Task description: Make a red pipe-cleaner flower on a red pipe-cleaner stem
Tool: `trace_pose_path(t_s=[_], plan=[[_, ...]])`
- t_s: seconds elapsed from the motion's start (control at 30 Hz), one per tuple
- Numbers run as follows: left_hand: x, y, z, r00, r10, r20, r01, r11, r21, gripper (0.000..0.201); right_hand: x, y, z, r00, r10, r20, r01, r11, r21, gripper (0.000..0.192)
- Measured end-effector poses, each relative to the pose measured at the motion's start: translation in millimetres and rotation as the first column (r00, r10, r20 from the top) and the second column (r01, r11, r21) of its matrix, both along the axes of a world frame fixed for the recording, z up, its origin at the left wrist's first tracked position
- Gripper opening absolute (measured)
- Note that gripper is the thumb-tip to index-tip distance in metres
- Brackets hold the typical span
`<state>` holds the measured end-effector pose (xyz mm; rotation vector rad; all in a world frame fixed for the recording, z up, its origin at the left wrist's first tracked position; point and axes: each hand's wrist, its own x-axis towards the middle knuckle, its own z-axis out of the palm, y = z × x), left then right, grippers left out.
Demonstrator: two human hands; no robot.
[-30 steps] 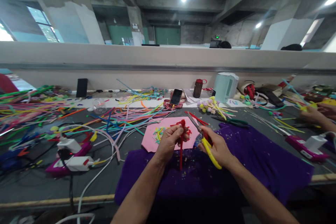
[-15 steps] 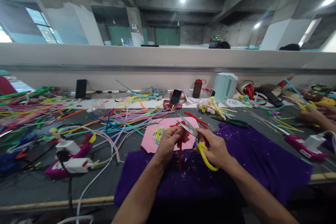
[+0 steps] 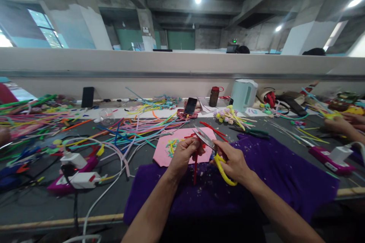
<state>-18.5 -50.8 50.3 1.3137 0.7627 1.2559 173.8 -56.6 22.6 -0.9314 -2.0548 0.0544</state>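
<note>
My left hand is closed in a pinch on a red pipe cleaner, whose lower end hangs down over the purple cloth. In my right hand are scissors with yellow handles. Their metal blades point up and left, slightly parted, next to my left fingertips. Whether the blades touch the pipe cleaner I cannot tell. Behind my hands lies a pink sheet with short yellow, green and red cut pieces on it. More red pipe cleaners rest just past the sheet.
Coloured pipe cleaners spread across the left side, near power strips and white cables. A phone, brown bottle and pale green kettle stand at the back. Another person's hand works at far right; someone's hand shows at the left edge.
My hands, the scissors and the red pipe cleaner stay almost still. Another person's hand has come in at the left edge, and the far-right person's hands have shifted slightly.
</note>
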Motion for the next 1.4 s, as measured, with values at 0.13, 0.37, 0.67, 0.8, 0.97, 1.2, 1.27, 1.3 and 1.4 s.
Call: trace_pose_path(t_s=[0.13, 0.37, 0.67, 0.8, 0.97, 1.2, 1.27, 1.3, 1.4], plan=[[-0.5, 0.4, 0.1, 1.000, 0.013, -0.007, -0.013, 1.000, -0.004, 0.027, 0.9, 0.6, -0.7, 1.000, 0.007, 0.004, -0.007, 1.000, 0.015, 0.050], [-1.5, 1.6, -0.7, 1.000, 0.019, -0.002, -0.019, 1.000, 0.000, 0.025, 1.3, 1.5, -1.0, 1.000, 0.009, 0.009, -0.010, 1.000, 0.023, 0.051], [-1.4, 1.9, -1.6, 1.000, 0.012, -0.007, -0.012, 1.000, 0.007, 0.026, 1.6, 0.0, -1.0, 0.999, -0.014, 0.033, 0.012, 0.999, 0.039, 0.050], [-1.0, 1.7, -1.0, 1.000, 0.010, -0.007, -0.010, 1.000, 0.004, 0.025, 2.3, 0.9, -3.9, 1.000, -0.002, 0.030, 0.000, 0.999, 0.050, 0.051], [-0.9, 1.1, -1.0, 1.000, 0.019, 0.003, -0.019, 1.000, -0.007, 0.025, 3.5, 1.6, -6.0, 0.999, 0.002, 0.045, -0.005, 0.998, 0.055, 0.053], [-0.7, -0.1, 0.6, 0.999, 0.037, 0.033, -0.036, 0.999, -0.030, 0.025, 3.6, 1.8, -6.2, 0.999, 0.011, 0.039, -0.013, 0.998, 0.066, 0.052], [-1.1, 0.1, 0.8, 0.998, 0.042, 0.041, -0.040, 0.999, -0.036, 0.025, 3.3, 1.4, -5.9, 1.000, 0.018, 0.017, -0.019, 0.999, 0.049, 0.050], [-1.4, 0.4, 0.6, 0.998, 0.042, 0.049, -0.040, 0.998, -0.044, 0.025, 3.3, 1.1, -5.4, 1.000, 0.022, -0.005, -0.022, 0.999, 0.031, 0.049], [-3.0, 1.9, -1.1, 0.995, 0.027, 0.100, -0.018, 0.996, -0.085, 0.024, 4.1, 0.4, -3.3, 0.992, 0.037, -0.124, -0.047, 0.995, -0.085, 0.049]])
